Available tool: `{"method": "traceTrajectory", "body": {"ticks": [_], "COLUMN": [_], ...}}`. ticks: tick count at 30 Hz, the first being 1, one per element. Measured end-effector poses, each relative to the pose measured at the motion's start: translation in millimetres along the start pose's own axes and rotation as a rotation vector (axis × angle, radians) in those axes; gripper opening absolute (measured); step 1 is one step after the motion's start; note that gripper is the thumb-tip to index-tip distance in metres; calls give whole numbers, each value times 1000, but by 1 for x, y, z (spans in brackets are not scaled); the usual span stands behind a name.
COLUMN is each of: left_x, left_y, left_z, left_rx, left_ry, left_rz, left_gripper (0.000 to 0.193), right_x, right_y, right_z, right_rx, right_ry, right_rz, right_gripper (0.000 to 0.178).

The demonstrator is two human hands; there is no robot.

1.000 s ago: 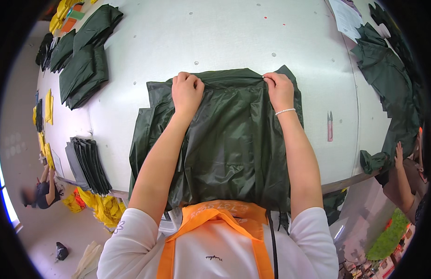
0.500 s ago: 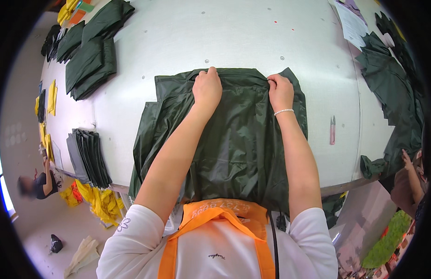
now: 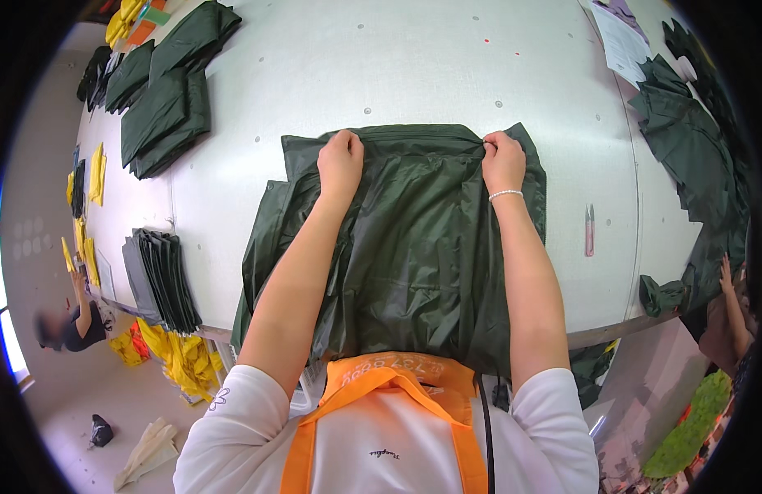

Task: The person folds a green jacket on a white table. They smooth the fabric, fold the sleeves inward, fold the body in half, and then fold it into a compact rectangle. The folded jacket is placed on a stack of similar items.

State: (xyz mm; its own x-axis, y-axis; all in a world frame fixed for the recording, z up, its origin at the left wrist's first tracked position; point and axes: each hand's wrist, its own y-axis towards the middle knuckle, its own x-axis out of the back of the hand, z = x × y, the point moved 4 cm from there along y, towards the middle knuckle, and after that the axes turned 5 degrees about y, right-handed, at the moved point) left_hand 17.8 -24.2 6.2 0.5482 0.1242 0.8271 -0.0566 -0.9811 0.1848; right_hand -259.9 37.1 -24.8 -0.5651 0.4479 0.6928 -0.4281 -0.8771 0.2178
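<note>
A dark green, shiny waterproof garment (image 3: 406,247) lies spread on the white table in front of me, its near end reaching over the table edge against my orange apron. My left hand (image 3: 341,163) pinches its far edge, left of the middle. Farther right on the same edge, my right hand (image 3: 503,162), with a beaded bracelet at the wrist, grips the fabric between thumb and fingers. The cloth between the two hands runs fairly straight. Creases cross the body of the garment, and a loose flap sticks out at its left side.
Folded dark green bundles (image 3: 167,115) lie at the far left, with a row of folded pieces (image 3: 163,276) nearer. Pink-handled thread snips (image 3: 589,232) rest to the right. More green fabric (image 3: 685,148) and papers (image 3: 620,45) line the right side. Other people stand at both sides.
My left hand has slid left along the garment's far edge, widening the gap between my hands. The right hand keeps its hold, shifted only slightly right.
</note>
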Motion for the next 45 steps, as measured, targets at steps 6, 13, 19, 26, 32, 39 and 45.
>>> {"method": "traceTrajectory", "body": {"ticks": [6, 13, 19, 26, 32, 39, 45], "left_x": [-6, 20, 89, 93, 124, 174, 198], "left_y": [10, 13, -27, -63, -78, -117, -141], "left_z": [13, 65, 183, 150, 104, 29, 17], "left_rx": [-53, -133, 539, 846, 539, 177, 25], "left_ry": [184, 101, 298, -558, -634, -468, -395], "left_rz": [49, -63, 45, 365, 235, 116, 53], "left_gripper": [18, 18, 46, 31, 19, 24, 36], "right_x": [-1, 14, 139, 162, 124, 24, -18], "right_y": [3, 3, -45, -121, -90, -83, -84], "right_z": [-6, 0, -112, -170, -104, 228, 307], "right_rx": [-7, -26, 8, -359, -265, 49, 382], "right_ry": [-18, 82, -329, -253, 150, 596, 449], "right_rz": [25, 57, -215, -38, -94, 595, 1031], "right_gripper": [2, 5, 43, 37, 29, 35, 24]}}
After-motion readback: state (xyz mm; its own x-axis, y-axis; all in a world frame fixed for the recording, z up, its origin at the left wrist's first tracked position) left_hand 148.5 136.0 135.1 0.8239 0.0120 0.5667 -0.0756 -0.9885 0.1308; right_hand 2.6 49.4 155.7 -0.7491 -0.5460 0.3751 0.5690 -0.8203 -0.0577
